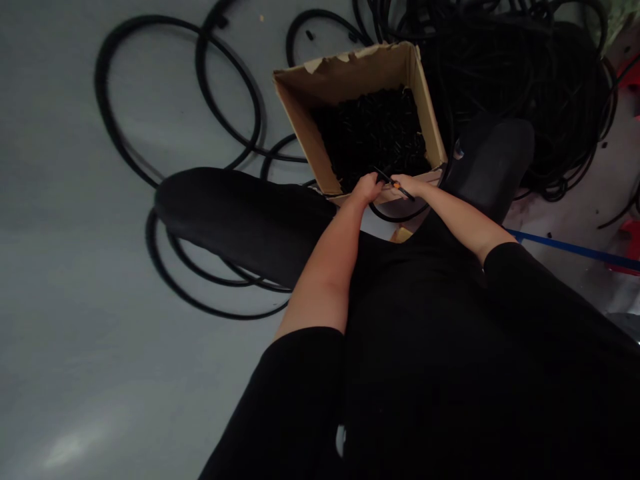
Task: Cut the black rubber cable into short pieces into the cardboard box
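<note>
Over the near edge of an open cardboard box point(347, 65), both of my hands are close together. My left hand point(369, 187) is closed, apparently around a black hose point(397, 219) that curves just below the hands. My right hand point(409, 185) is closed on a slim dark tool with an orange spot point(396, 185), which slants between the two hands; its exact kind is too small to make out. Inside the box lies a heap of short black hose pieces point(373, 127).
Long loops of black hose point(103, 87) lie on the grey floor point(60, 267) at left, partly under my leg. A large tangled pile of black hose point(500, 67) is at upper right. A blue strip point(575, 248) and red objects point(631, 241) are at the right edge.
</note>
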The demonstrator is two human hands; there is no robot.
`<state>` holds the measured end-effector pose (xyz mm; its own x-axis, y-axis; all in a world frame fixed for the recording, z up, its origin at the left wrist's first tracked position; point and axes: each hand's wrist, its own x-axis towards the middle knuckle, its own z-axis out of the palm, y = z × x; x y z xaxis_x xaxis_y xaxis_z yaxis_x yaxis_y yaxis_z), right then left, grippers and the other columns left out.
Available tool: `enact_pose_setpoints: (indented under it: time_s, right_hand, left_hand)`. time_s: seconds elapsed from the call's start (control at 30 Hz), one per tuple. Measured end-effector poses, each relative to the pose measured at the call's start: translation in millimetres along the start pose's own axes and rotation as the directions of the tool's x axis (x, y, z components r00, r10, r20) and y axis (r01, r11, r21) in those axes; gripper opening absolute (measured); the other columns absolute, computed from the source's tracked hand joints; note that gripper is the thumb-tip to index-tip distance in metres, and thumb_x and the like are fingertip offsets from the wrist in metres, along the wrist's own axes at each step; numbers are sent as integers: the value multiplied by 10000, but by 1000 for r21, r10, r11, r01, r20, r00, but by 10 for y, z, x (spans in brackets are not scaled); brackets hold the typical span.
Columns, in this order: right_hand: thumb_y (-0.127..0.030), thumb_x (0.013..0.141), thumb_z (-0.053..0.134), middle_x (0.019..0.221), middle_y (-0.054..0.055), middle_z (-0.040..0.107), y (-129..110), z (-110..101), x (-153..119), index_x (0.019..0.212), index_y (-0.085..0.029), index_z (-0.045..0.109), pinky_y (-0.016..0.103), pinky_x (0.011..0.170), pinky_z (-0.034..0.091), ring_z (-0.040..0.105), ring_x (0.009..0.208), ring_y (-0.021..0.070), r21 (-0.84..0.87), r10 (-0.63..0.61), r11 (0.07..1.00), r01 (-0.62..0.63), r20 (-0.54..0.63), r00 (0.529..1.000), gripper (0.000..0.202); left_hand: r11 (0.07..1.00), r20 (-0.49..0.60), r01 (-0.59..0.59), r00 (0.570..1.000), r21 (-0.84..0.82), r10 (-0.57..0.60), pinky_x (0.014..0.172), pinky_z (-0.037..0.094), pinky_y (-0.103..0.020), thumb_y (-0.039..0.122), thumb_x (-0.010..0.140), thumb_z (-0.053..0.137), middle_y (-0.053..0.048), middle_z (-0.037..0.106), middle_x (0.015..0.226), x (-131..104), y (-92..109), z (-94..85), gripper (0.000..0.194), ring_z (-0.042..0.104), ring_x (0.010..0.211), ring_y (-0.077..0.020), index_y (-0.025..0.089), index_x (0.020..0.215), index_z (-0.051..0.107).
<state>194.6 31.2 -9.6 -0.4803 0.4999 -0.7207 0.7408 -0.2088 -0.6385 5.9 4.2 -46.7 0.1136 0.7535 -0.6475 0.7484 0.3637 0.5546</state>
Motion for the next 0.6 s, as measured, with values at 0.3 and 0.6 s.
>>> enact_pose_setpoints:
  time_s: [0.3, 0.6]
  right_hand:
    - [-182, 995, 652, 1241, 119, 884, 43, 17, 42, 1123, -184, 721, 310, 1021, 566, 763, 1110, 267, -274, -37, 962, 4, -119, 992, 145]
    - [-131, 1074, 701, 841, 19, 780, -215, -44, -177, 1012, -176, 706, 263, 867, 548, 695, 775, 183, -210, 41, 976, -64, -114, 993, 77]
  left_hand:
    - [995, 7, -33, 999, -96, 33, 1354, 561, -495, 168, 1115, 624, -287, 844, 1548, -14, 14, -8, 422, 776, 1528, -427, 51, 1450, 853]
    - [994, -30, -42, 999, -103, 39, 1368, 569, -516, 168, 1104, 662, -249, 870, 1433, 124, -154, 91, 294, 794, 1477, -415, 104, 1316, 856]
